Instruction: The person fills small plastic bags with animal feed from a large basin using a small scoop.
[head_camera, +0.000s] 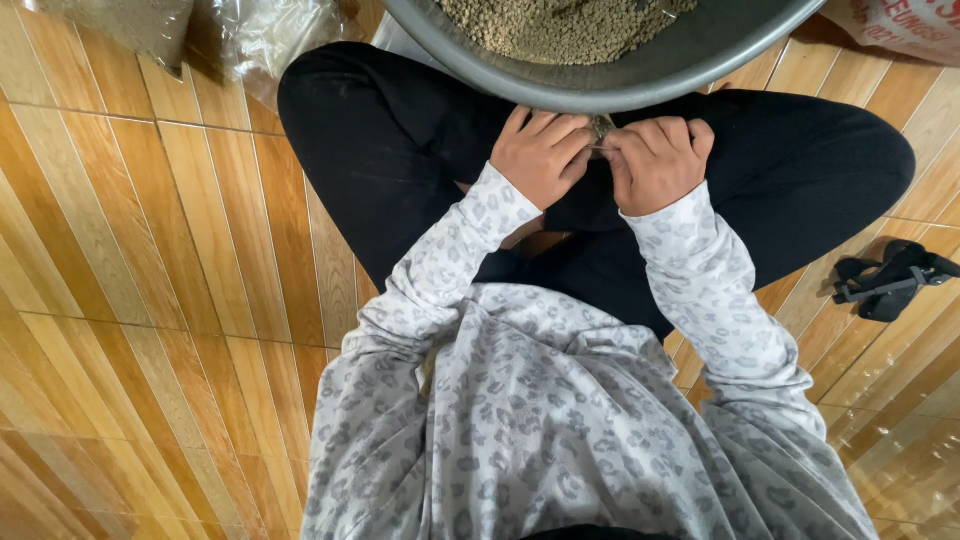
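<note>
I sit cross-legged in black trousers on a wooden floor. My left hand (540, 155) and my right hand (658, 160) are held close together over my lap, just under the rim of a large grey basin (640, 85). Both hands have curled fingers pinching a small thin item (601, 135) between them; it is too small to identify. The basin holds a heap of small olive-brown grains or pellets (560, 25). My sleeves are grey with a spotted print.
A clear plastic bag (265, 35) and another bag of grain (130, 20) lie at the upper left. A printed sack (905, 25) is at the upper right. A black strapped object (890, 280) lies on the floor to the right.
</note>
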